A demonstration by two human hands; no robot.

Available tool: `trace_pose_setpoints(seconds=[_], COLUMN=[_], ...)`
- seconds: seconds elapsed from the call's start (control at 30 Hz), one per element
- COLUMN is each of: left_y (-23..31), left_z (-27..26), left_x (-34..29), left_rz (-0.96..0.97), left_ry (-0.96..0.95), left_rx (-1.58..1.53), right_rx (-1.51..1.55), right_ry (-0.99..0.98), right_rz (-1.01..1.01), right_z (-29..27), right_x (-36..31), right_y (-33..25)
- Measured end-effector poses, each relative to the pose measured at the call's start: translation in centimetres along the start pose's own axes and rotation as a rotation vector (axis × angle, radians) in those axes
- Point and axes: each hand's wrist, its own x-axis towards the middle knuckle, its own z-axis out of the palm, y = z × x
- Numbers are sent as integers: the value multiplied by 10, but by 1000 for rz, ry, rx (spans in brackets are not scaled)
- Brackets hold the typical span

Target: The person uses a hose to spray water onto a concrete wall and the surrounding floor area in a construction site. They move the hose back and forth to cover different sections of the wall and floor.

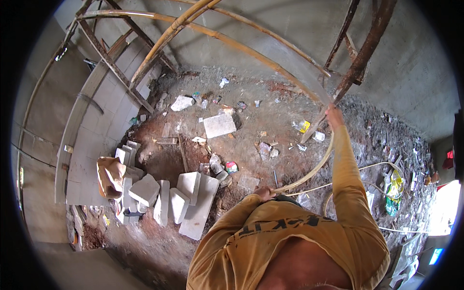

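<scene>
A pale, flexible hose (pixel 314 173) bends in an arc between my two hands. My right hand (pixel 333 117) is stretched out ahead and closed around its upper end. From there, a whitish spray of water (pixel 300 65) fans up and to the left toward the grey plastered wall (pixel 237 46). Close to my waist, my left hand (pixel 265 194) is closed on the lower part of the hose. Just past my right hand stands a dark wooden trestle leg (pixel 360 63), and a bamboo pole (pixel 251 59) runs toward it.
Several pale blocks (pixel 189 186) and a torn brown paper sack (pixel 110 177) lie at left, beside a low block wall (pixel 99 113). Another wooden trestle (pixel 108 55) holds bamboo poles. Litter and a flat slab (pixel 220 125) are scattered over the dirt floor. Loose hose coils lie at right.
</scene>
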Motion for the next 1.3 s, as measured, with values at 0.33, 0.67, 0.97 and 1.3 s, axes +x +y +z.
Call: trace_pose_setpoints(seconds=[0.33, 0.67, 0.97, 1.3], left_y=[-6, -33, -62, -70], left_z=[-18, -18, -3, -11], left_x=[-18, -40, -54, -55], left_rz=[-55, -169, -227, -102], left_ry=[-79, 81, 214, 199], left_rx=[3, -185, -263, -430], right_rx=[-127, -151, -213, -322], right_ry=[-110, -234, -187, -195], right_rz=[-301, -594, -669, -711], right_z=[51, 151, 219, 249], right_x=[-48, -107, -112, -137], right_y=[-105, -199, -203, -248])
